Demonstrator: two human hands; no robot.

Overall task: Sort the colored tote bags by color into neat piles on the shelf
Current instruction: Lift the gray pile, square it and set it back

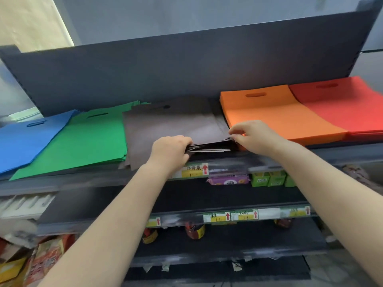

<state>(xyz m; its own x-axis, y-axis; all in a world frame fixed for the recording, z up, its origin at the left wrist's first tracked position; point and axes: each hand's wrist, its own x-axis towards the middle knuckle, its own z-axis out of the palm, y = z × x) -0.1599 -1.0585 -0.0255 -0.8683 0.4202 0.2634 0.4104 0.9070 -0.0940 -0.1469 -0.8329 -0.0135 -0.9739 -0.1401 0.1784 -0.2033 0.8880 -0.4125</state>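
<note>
Nearest the camera, lower shelves carry jars (pixel 194 230) and green boxes (pixel 267 179) behind price tags (pixel 193 170). Above them, both forearms reach up to the top shelf (pixel 62 179). The left hand (pixel 171 151) has its fingers (pixel 187 141) curled round the front edge of the brown bags (pixel 172 125), gripping several layers of the pile. The right hand (pixel 251 135) pinches the pile's front right corner between thumb and bent fingertips, just beside the orange bags (pixel 275 114). The brown pile lies mid-shelf, its layers fanned and uneven, overlapping the green bags (pixel 83 139) to its left. Blue bags (pixel 22 141) lie at far left, partly under the green; red bags (pixel 342 106) lie at far right, touching the orange. A dark back panel (pixel 186 65) rises behind all piles.
</note>
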